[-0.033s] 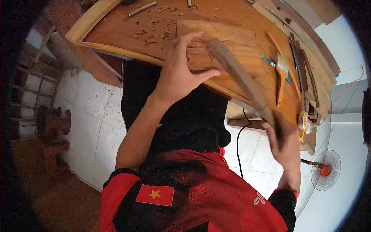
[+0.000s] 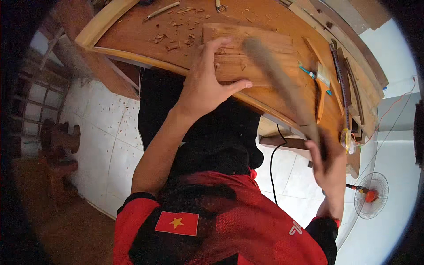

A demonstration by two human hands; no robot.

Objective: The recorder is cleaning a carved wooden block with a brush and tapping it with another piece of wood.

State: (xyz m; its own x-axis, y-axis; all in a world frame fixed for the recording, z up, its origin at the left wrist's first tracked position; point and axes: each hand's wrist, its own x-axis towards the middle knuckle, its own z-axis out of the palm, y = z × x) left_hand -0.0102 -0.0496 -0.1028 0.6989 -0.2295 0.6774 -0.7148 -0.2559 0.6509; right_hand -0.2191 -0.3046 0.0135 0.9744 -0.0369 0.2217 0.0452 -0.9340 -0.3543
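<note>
A flat wooden board point(image 2: 269, 39) with loose chips on its face lies at the front edge of the brown table. At its near left end is my left hand point(image 2: 202, 81), thumb and forefinger spread wide apart and nothing visible between them. My right hand point(image 2: 329, 165), off the table's front right edge, is closed round the near end of a long grey-brown wooden stick point(image 2: 282, 84). The stick slants up and left over the board, its far end smeared by motion. The gripped end is partly hidden by my fingers.
Wood shavings point(image 2: 174, 37) litter the table point(image 2: 132, 37) left of the board. To the right lie a paintbrush point(image 2: 322, 88) with an orange handle, a dark ruler point(image 2: 340, 70) and several wood strips. A tape roll point(image 2: 346, 139) and a fan point(image 2: 371, 194) are farther right.
The stick's far end has shifted slightly up and right, and my right hand has moved a little right with it. My left hand stays in place.
</note>
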